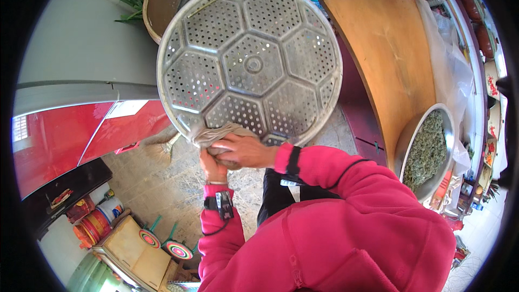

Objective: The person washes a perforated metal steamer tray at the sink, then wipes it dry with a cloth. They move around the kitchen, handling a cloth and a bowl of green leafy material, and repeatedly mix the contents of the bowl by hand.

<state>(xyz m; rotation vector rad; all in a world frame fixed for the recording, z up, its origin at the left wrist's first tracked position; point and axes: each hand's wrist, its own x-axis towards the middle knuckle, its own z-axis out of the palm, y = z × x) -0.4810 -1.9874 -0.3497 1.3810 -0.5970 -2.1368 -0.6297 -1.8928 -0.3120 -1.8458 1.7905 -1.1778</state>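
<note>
Your left hand (214,170) and right hand (246,151) grip the grey cloth (226,131) at the near rim of the perforated metal tray (251,48), which overlaps the brown basin (162,5); press evenly, hugging the rim

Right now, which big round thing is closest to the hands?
The grey disc with holes: the right hand and left hand hold a cloth at its rim. The brown vat is beyond it, the steel bowl to the right.
</note>
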